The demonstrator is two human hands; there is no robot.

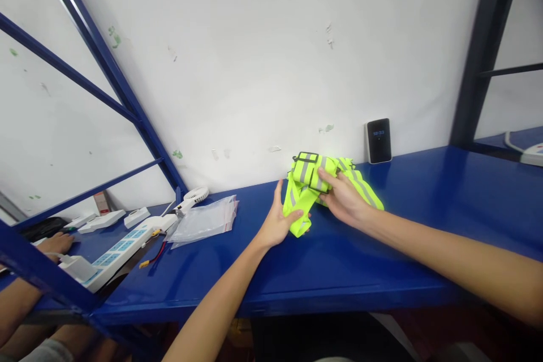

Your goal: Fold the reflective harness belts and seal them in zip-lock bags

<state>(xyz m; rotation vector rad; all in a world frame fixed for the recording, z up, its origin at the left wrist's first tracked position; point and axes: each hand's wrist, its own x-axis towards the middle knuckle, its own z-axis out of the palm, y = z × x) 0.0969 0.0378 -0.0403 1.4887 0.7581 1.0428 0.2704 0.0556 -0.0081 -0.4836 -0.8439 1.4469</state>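
A neon-yellow reflective strap (306, 171) with grey stripes and black buckles is bunched up above the blue table. My right hand (343, 195) grips the rolled upper part from the right, thumb on top. Lower down, my left hand (278, 220) pinches a hanging loop of the same strap between thumb and fingers; part of its fingers is hidden behind the band. More yellow striped material (365, 189) lies on the table just behind my right hand.
A phone-like device (379, 141) leans on the wall. Left are clear plastic bags (204, 220), a white fan (196, 194), a power strip (121, 251) and a red-black cable (158, 254). Blue frame posts (127, 102) border the table (339, 266). Another person's hand (59, 243) rests at far left.
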